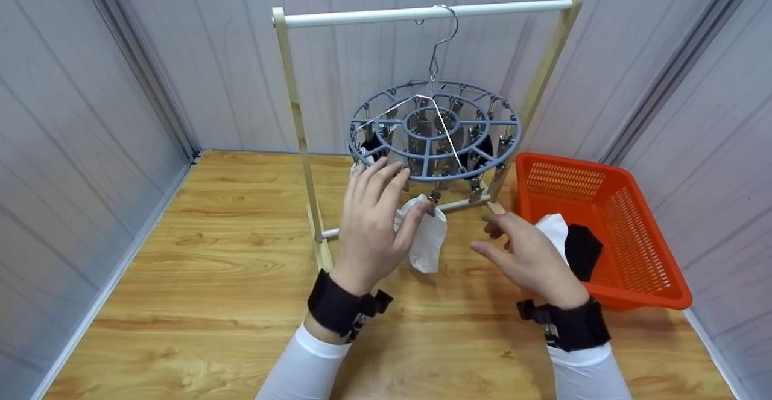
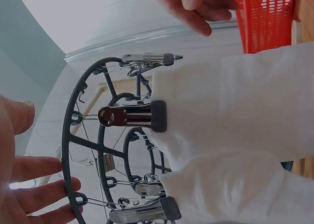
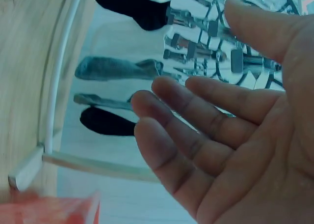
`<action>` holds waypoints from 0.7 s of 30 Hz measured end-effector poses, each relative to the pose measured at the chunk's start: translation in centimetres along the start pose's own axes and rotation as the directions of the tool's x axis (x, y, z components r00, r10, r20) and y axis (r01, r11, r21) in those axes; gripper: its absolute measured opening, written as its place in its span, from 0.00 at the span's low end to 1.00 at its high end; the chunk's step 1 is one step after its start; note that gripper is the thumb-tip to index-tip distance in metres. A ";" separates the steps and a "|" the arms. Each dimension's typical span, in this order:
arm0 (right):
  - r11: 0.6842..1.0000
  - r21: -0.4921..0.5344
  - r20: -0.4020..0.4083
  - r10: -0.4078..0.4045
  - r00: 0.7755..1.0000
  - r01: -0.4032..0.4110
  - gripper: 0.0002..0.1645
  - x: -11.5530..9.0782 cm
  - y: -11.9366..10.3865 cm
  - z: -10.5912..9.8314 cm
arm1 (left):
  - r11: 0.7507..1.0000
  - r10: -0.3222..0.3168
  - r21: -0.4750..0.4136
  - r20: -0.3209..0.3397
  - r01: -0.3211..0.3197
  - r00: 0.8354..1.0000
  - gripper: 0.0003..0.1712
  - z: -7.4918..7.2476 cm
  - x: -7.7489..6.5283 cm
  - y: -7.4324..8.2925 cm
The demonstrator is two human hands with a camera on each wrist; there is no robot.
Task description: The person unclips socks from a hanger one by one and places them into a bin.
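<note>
A round grey clip hanger (image 1: 427, 178) carries many metal clips. My left hand (image 1: 375, 225) is at its near rim, fingers spread; in the left wrist view the fingertips are at the ring (image 2: 67, 135), though contact is unclear. White socks (image 2: 235, 106) hang from clips (image 2: 132, 116) on this side, one white sock (image 1: 428, 249) partly behind my left thumb. To the right, my right hand (image 1: 534, 258) hovers with loosely bent fingers, holding nothing. Black socks (image 3: 135, 10) and grey socks (image 3: 113, 69) hang farther back in the right wrist view.
The hanger's hook (image 1: 446, 38) hangs on a white rail (image 1: 374, 18) between wooden posts (image 1: 550, 56). An orange basket (image 1: 651, 299) stands right, holding a white sock (image 1: 553, 229) and a black sock (image 1: 582, 250). Panelled walls (image 1: 241, 86) enclose the wooden tabletop (image 1: 199, 291).
</note>
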State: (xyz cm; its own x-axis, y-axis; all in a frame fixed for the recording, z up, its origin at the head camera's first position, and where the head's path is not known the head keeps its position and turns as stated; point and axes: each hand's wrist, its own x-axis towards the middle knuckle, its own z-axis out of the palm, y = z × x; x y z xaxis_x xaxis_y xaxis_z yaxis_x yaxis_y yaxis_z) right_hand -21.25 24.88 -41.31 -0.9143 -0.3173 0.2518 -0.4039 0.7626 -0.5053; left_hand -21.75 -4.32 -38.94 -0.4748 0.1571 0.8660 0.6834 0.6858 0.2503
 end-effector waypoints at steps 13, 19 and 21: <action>0.963 0.257 -0.046 -0.074 0.996 0.083 0.36 1.2 -0.6 4.2 | 1.000 -0.012 -0.023 0.020 0.012 1.000 0.28 -0.3 -0.3 0.5; 0.885 0.465 -0.001 -0.005 1.000 0.005 0.40 1.9 -0.2 5.8 | 0.999 -0.001 -0.047 0.017 0.002 1.000 0.25 0.0 -0.1 1.0; 0.858 0.512 0.024 0.028 0.999 -0.036 0.41 1.9 -0.1 6.1 | 0.998 0.009 -0.058 0.009 -0.009 1.000 0.25 0.1 -0.1 1.1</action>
State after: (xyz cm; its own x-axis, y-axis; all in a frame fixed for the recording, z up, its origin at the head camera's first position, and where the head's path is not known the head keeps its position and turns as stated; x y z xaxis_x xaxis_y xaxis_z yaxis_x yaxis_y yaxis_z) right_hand -23.17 20.74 -45.83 -0.9256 -0.3098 0.2175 -0.3297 0.3775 -0.8653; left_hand -20.99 -3.56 -38.83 -0.4732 0.1695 0.8645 0.7187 0.6418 0.2676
